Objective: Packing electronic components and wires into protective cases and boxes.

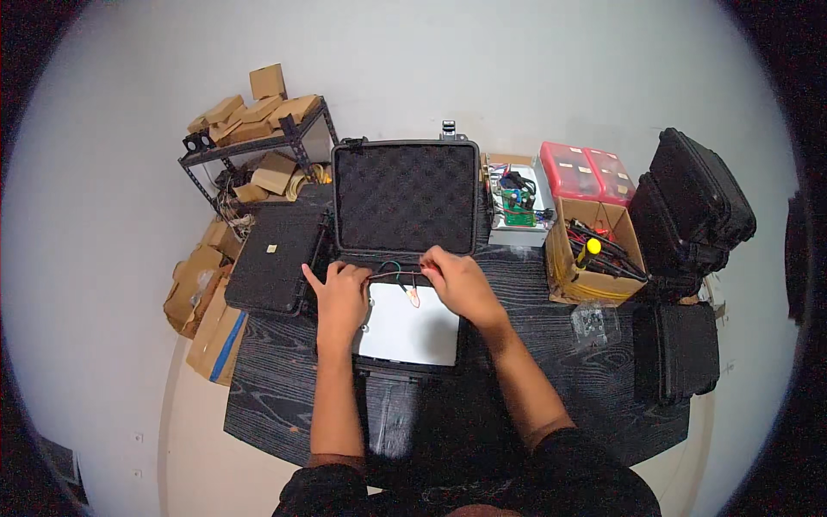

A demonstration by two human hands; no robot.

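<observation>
An open black hard case (338,207) stands before me, its raised lid lined with dark egg-crate foam (405,196). In its base lies a flat white panel (412,332). Thin wires (397,272), dark, green and reddish, run across the panel's far edge between my hands. My left hand (343,297) is closed on the wires' left end, one outer finger sticking out. With bent fingers my right hand (461,289) pinches the wires' right end, where a bit of red shows. A small loop of orange-white wire (414,298) hangs over the panel.
To the left lie a closed black case (274,258) and a shelf (250,146) of cardboard boxes. On the right are a tray of circuit boards (519,202), red boxes (586,171), a carton of tools (594,258), a clear plastic bag (596,326) and stacked black cases (689,198).
</observation>
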